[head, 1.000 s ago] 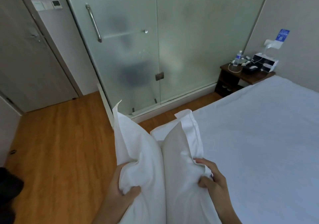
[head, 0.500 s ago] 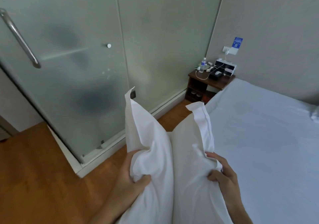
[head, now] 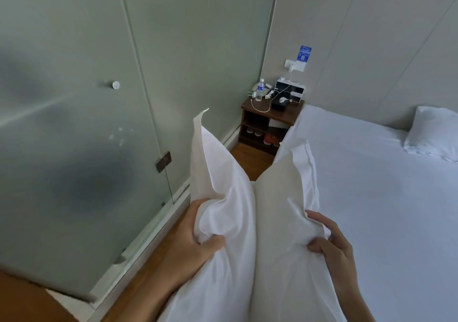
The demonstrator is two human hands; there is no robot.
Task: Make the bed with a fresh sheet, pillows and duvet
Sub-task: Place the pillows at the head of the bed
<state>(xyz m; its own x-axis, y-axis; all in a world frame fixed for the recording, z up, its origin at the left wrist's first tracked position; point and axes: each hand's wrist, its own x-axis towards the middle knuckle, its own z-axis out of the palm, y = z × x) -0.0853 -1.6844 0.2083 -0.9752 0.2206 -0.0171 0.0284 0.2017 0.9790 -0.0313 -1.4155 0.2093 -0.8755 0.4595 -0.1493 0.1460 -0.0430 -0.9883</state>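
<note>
Step in hand: I judge I am carrying the pillow (head: 255, 222) along the bedside toward the head of the bed (head: 371, 197), to set it beside the pillow already there (head: 436, 133)
Left hand (head: 195, 244): fingers wrapped round the pillow's left edge, thumb pressed into the front, a thick fold of case bunched in the grip
Right hand (head: 332, 244): fingers curled and pinching the right edge, cloth gathered under them
Where the pillow is: upright in front of me, over the strip of wooden floor (head: 250, 155) between the glass partition (head: 99, 98) and the mattress edge, clear of the sheet as far as I can tell
Doing it well: I would keep both grips even so the filling stays spread, lay it flat with the flanged border square to the headboard wall, then pat out the centre crease; mind the nightstand (head: 270, 120) and its clutter at the corner
Materials: smooth white cotton case, soft and creasing deeply at each grip, with two pointed corners standing up
Sheet: white, taut, nearly unwrinkled
Partition: frosted, hard, with a metal hinge
Nightstand: dark wood, bottle (head: 259, 91) and cables on top
Remaining, by my reckoning: pillow placement, then the duvet, which I cannot see
</note>
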